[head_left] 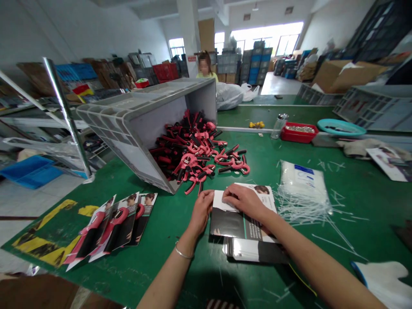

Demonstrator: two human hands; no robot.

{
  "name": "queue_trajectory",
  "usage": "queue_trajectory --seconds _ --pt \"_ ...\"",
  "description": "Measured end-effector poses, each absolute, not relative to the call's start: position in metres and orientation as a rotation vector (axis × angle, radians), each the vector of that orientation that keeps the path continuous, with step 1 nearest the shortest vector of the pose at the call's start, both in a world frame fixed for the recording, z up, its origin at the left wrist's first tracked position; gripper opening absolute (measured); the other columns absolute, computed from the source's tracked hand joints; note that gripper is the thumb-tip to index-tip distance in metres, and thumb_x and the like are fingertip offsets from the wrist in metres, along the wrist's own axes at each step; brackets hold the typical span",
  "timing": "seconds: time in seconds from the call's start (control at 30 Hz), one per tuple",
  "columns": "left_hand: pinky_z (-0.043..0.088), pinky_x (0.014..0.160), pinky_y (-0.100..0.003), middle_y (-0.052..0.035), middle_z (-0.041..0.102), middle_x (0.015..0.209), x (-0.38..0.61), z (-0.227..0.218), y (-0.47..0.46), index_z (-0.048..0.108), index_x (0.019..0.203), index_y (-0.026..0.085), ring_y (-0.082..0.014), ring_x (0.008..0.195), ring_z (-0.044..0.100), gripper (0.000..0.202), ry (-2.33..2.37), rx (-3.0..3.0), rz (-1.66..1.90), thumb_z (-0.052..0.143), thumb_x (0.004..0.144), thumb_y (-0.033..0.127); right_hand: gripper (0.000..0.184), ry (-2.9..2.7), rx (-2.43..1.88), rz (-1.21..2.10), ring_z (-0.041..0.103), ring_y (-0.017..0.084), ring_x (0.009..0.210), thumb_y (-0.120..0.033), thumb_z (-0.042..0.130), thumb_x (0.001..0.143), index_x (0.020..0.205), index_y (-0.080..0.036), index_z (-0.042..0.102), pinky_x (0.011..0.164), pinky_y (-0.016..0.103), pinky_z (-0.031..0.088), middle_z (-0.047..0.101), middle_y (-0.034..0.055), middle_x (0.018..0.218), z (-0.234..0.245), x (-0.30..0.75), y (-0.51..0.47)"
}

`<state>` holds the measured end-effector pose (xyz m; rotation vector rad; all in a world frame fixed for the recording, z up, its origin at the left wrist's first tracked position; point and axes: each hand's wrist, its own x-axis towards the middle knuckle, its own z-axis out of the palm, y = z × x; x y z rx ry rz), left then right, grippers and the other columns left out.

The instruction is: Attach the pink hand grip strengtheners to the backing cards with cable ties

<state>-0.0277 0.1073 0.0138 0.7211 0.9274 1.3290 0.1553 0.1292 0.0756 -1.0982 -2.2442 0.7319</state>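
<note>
**At the green-topped workbench: printed card under both hands**

On the bench, just in front of the wearer, a printed backing card (pixel 243 214) with a photo panel is held flat, its upper flap apparently folded over. It is gripped narrowly at its edge by the left hand (pixel 202 211). The right hand (pixel 244 201) is laid across the top with fingers together; whether it pinches or only presses cannot be told. A second card (pixel 257 251) is seen beneath and just below it. A thin bracelet (pixel 183 253) is worn on the left wrist.

Just beyond the hands, a heap of pink-and-black spring hand grippers (pixel 193 148) is spilled from a tipped grey plastic crate (pixel 141 124). To the left, three carded hand grippers (pixel 109 227) are laid overlapping. To the right, a bag of white plastic cable ties (pixel 302 184) is surrounded by loose ties (pixel 309 214). A white work glove (pixel 383 279) lies at the near right corner. Farther off, a red tray of small metal parts (pixel 298 133) is set beside a glass jar (pixel 278 126). A co-worker (pixel 206 71) is seen in the background.
</note>
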Motion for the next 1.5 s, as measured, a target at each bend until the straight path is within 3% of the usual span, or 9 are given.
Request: queue_trajectory --seconds 0.17,0.37,0.5,0.67,0.83,1.0,1.17,1.27,1.5 --pt "0.050 0.071 -0.026 -0.0092 0.071 0.093 -0.034 0.035 0.120 0.068 0.104 0.010 -0.0180 0.079 0.066 0.042 0.864 0.842 0.981 0.079 0.070 0.033 0.023 -1.791 -1.024 1.128 0.051 0.011 0.055 -0.043 0.054 0.093 0.093 -0.021 0.061 0.052 0.023 0.042 0.061 -0.0028 0.072 0.078 0.176 0.132" --pt "0.053 0.063 -0.025 -0.0056 0.072 0.088 -0.037 0.056 0.075 0.058 0.111 0.015 -0.0145 0.067 0.067 0.041 1.027 0.859 1.082 0.071 0.079 0.036 0.039 -2.007 -1.467 0.433 0.062 0.017 0.083 -0.030 0.029 0.100 0.124 -0.019 0.058 0.071 0.028 0.050 0.066 0.0099 0.112 0.066 0.263 0.203" --pt "0.036 0.041 -0.019 -0.0026 0.068 0.066 -0.028 0.052 0.042 0.048 0.124 0.012 -0.0104 0.043 0.053 0.057 1.087 1.027 0.741 0.067 0.081 0.045 0.035 -2.249 -1.610 0.364 0.060 0.022 0.096 -0.010 0.048 0.088 0.116 -0.017 0.067 0.087 0.031 0.045 0.066 0.0115 0.105 0.032 0.281 0.253" --pt "0.029 0.042 -0.019 0.0020 0.063 0.054 -0.006 0.060 0.029 0.030 0.147 0.009 -0.0091 0.039 0.045 0.080 1.073 1.179 0.643 0.061 0.085 0.048 0.038 -2.392 -1.700 0.264 0.051 0.030 0.112 -0.012 0.050 0.090 0.125 -0.020 0.061 0.090 0.039 0.042 0.059 0.0174 0.118 0.007 0.253 0.273" --pt "0.039 0.053 -0.024 0.0012 0.064 0.055 -0.021 0.072 0.031 0.050 0.139 0.011 -0.0149 0.050 0.056 0.072 1.248 1.447 0.366 0.061 0.083 0.054 0.025 -2.420 -1.728 0.200 0.045 0.036 0.121 -0.030 0.057 0.092 0.114 -0.019 0.062 0.092 0.046 0.041 0.050 0.0197 0.136 0.016 0.258 0.264" --pt "0.045 0.055 -0.027 -0.0033 0.068 0.070 -0.056 0.088 0.060 0.058 0.128 0.014 -0.0162 0.057 0.058 0.057 1.423 1.519 0.632 0.047 0.090 0.055 0.036 -2.196 -1.748 0.243 0.061 0.024 0.091 -0.042 0.035 0.102 0.106 -0.016 0.059 0.082 0.036 0.047 0.067 0.0148 0.102 0.077 0.314 0.236" --pt "0.053 0.087 -0.036 -0.0102 0.064 0.120 -0.023 0.124 0.090 0.045 0.141 0.025 -0.0199 0.098 0.065 0.048 1.199 1.977 0.964 0.050 0.094 0.038 0.050 -1.561 -1.409 0.684 0.064 0.016 0.068 -0.057 0.031 0.099 0.096 -0.018 0.060 0.065 0.028 0.053 0.070 0.0091 0.086 0.161 0.325 0.180" --pt "0.039 0.110 -0.045 -0.0121 0.037 0.152 0.011 0.138 0.102 0.031 0.150 0.029 -0.0267 0.137 0.040 0.061 1.045 2.415 0.977 0.053 0.094 0.030 0.044 -1.428 -1.245 1.276 0.061 0.014 0.049 -0.060 0.049 0.092 0.087 -0.018 0.062 0.046 0.025 0.052 0.068 0.0033 0.068 0.178 0.284 0.151" --pt "0.050 0.089 -0.037 -0.0110 0.064 0.118 0.009 0.109 0.129 0.042 0.144 0.025 -0.0251 0.106 0.063 0.046 1.112 2.541 0.678 0.043 0.099 0.034 0.037 -1.283 -1.115 1.849 0.068 0.016 0.056 -0.048 0.062 0.089 0.110 -0.017 0.061 0.051 0.026 0.059 0.073 0.0053 0.076 0.143 0.231 0.132"
